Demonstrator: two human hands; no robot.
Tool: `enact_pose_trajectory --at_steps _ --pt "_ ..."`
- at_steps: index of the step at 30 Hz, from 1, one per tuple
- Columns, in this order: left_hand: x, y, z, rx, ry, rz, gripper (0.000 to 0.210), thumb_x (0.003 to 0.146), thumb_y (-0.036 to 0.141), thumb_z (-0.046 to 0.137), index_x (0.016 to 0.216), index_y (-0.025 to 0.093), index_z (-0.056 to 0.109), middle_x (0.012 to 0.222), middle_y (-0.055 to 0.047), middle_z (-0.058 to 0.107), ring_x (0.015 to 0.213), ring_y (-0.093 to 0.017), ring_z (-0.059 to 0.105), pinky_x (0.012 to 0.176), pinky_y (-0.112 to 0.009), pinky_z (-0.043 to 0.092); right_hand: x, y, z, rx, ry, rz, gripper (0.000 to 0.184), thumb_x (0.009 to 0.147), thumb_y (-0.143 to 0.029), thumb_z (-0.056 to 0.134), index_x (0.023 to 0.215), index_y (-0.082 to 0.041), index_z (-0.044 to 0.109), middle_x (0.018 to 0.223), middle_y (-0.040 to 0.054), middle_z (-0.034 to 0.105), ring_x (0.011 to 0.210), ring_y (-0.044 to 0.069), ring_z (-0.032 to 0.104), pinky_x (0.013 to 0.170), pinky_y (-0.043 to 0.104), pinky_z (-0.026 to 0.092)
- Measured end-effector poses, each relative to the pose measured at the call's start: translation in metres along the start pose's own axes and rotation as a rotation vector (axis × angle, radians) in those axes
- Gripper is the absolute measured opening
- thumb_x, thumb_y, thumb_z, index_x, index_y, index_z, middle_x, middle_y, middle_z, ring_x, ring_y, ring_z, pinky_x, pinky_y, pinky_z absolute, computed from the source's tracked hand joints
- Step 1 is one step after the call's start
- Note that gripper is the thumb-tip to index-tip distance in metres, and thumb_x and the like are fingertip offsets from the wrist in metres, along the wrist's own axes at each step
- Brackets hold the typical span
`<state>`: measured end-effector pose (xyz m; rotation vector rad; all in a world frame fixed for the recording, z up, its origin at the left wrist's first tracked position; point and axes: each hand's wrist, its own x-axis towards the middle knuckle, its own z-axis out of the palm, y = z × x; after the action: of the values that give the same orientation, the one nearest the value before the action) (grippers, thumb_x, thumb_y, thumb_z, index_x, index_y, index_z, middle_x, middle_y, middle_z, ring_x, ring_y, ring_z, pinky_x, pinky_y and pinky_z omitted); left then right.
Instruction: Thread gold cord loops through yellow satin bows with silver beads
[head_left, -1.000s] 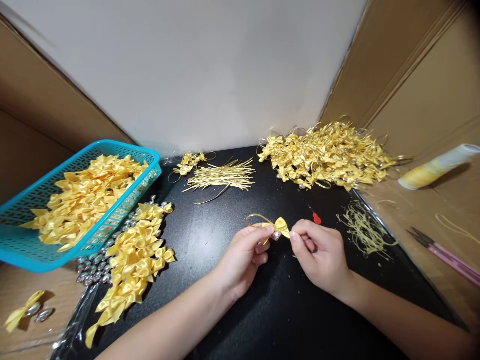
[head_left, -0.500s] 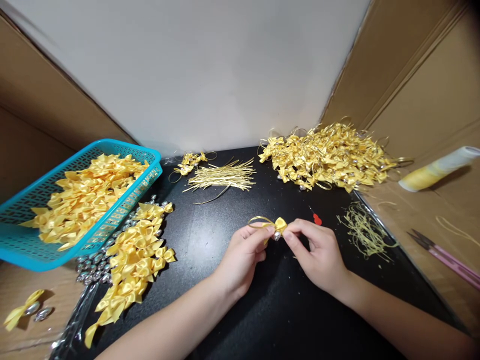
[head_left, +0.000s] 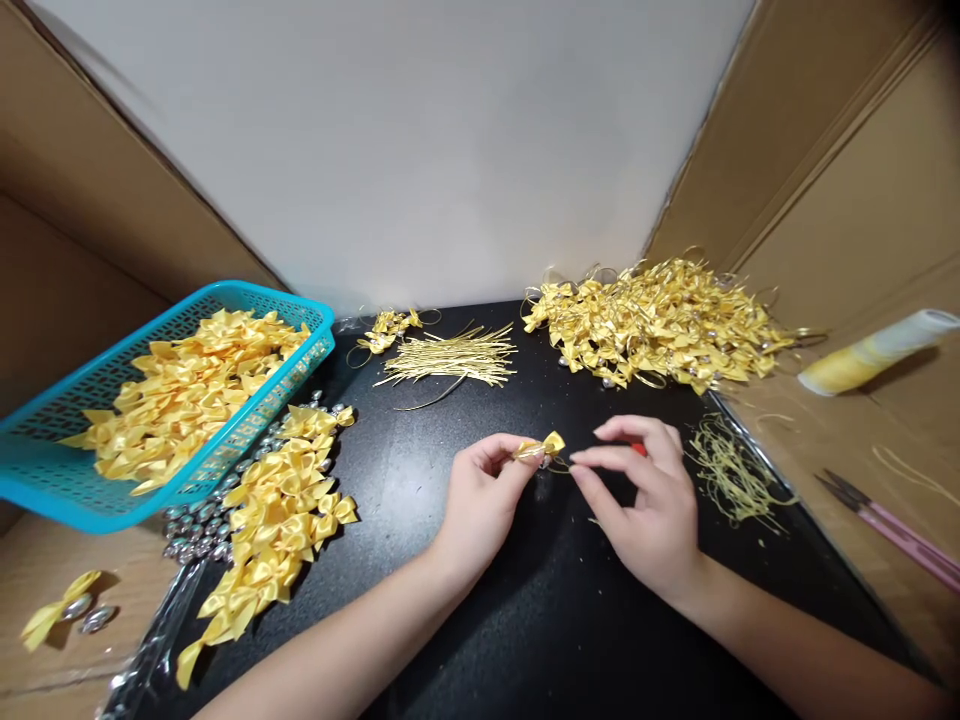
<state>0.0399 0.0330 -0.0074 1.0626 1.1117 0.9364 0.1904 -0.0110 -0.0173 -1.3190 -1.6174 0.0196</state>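
My left hand (head_left: pixel 484 500) pinches a small yellow satin bow (head_left: pixel 553 443) between thumb and forefinger, over the middle of the black table top (head_left: pixel 525 640). A silver bead shows just under the bow, partly hidden by my fingertips. From there a thin gold cord (head_left: pixel 559 468) runs across to my right hand (head_left: pixel 645 500), whose thumb and forefinger close on it at the tips. The other right fingers are lifted and bent. Behind that hand, a bit of a red object (head_left: pixel 639 449) peeks out, mostly covered.
At left stands a blue basket (head_left: pixel 120 515) of yellow bows; more bows (head_left: pixel 277 510) and silver beads (head_left: pixel 199 530) lie beside it. Cut gold cords (head_left: pixel 454 357) lie behind. Finished bows (head_left: pixel 660 320) pile back right, near cord scraps (head_left: pixel 727 475), pink-handled snips (head_left: pixel 892 530) and a roll (head_left: pixel 877 352).
My hands have moved slightly apart. The bow has turned in my left fingers, and my right fingertips have left it and now draw the cord to the right.
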Motion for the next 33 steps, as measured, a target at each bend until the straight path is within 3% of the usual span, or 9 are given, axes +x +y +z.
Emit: enact_pose_trajectory --at_steps 3,7,11,16,20,22,25,28,33 --pt "-0.002 -0.001 0.0 0.123 0.01 0.079 0.016 0.073 0.031 0.071 0.075 0.015 0.072 0.07 -0.004 0.068 0.067 -0.015 0.057 0.063 -0.024 0.041 -0.001 -0.004 0.0 -0.062 0.006 -0.079 0.011 0.078 -0.017 0.069 0.086 -0.025 0.071 0.097 0.0054 0.059 0.093 0.022 0.054 0.084 0.041 0.043" --pt "-0.008 -0.002 0.002 0.284 0.003 0.244 0.011 0.079 0.027 0.066 0.077 0.017 0.071 0.078 -0.005 0.07 0.071 -0.015 0.059 0.064 -0.024 0.042 -0.002 -0.005 0.004 -0.071 -0.024 -0.006 0.018 0.081 -0.018 0.067 0.097 -0.025 0.07 0.1 0.0073 0.059 0.096 0.024 0.053 0.083 0.042 0.045" --pt "-0.011 -0.004 0.001 0.382 -0.013 0.314 0.013 0.082 0.027 0.064 0.079 0.018 0.072 0.079 -0.004 0.07 0.065 -0.013 0.056 0.058 -0.023 0.038 -0.003 -0.002 0.008 -0.045 -0.034 0.043 0.011 0.083 -0.015 0.064 0.084 -0.024 0.071 0.094 0.0063 0.057 0.093 0.022 0.051 0.081 0.041 0.046" --pt "0.0 -0.007 -0.001 0.243 -0.029 0.136 0.015 0.076 0.031 0.068 0.076 0.016 0.073 0.075 -0.006 0.07 0.069 -0.016 0.059 0.062 -0.024 0.041 -0.003 -0.002 0.002 0.024 0.018 0.0 0.011 0.082 -0.016 0.064 0.079 -0.025 0.07 0.093 0.0051 0.052 0.092 0.021 0.051 0.081 0.04 0.043" --pt "0.015 -0.006 -0.007 0.102 -0.008 -0.046 0.018 0.071 0.029 0.071 0.078 0.013 0.075 0.078 -0.008 0.072 0.062 -0.012 0.056 0.053 -0.021 0.038 0.011 -0.006 -0.026 0.375 0.059 0.01 0.014 0.086 -0.017 0.061 0.082 -0.028 0.068 0.103 0.0048 0.06 0.093 0.02 0.057 0.075 0.038 0.047" --pt "0.02 -0.004 -0.009 0.075 -0.008 -0.117 0.02 0.07 0.028 0.071 0.081 0.012 0.075 0.083 -0.009 0.072 0.059 -0.01 0.052 0.047 -0.019 0.034 0.021 -0.007 -0.043 0.598 0.06 0.049 0.013 0.089 -0.019 0.059 0.088 -0.03 0.067 0.1 0.0042 0.068 0.083 0.019 0.063 0.067 0.036 0.051" --pt "0.024 -0.003 -0.011 0.075 -0.004 -0.166 0.021 0.069 0.029 0.071 0.079 0.011 0.074 0.079 -0.008 0.07 0.056 -0.009 0.049 0.042 -0.017 0.032 0.034 -0.005 -0.063 0.691 0.054 0.112 0.012 0.089 -0.021 0.06 0.091 -0.03 0.066 0.089 0.0031 0.073 0.065 0.018 0.068 0.051 0.032 0.052" --pt "0.024 -0.002 -0.012 0.052 0.001 -0.175 0.02 0.067 0.029 0.071 0.076 0.011 0.073 0.075 -0.007 0.068 0.06 -0.01 0.052 0.044 -0.016 0.037 0.043 -0.002 -0.068 0.726 0.006 0.207 0.009 0.087 -0.022 0.063 0.09 -0.03 0.067 0.075 0.0009 0.071 0.061 0.019 0.069 0.045 0.029 0.053" --pt "0.026 -0.001 -0.013 0.003 -0.012 -0.192 0.017 0.066 0.028 0.071 0.072 0.012 0.072 0.073 -0.007 0.066 0.066 -0.012 0.056 0.046 -0.017 0.042 0.053 0.003 -0.068 0.764 -0.177 0.378 0.009 0.079 -0.029 0.073 0.088 -0.028 0.072 0.065 0.0002 0.069 0.056 0.016 0.068 0.048 0.026 0.056"
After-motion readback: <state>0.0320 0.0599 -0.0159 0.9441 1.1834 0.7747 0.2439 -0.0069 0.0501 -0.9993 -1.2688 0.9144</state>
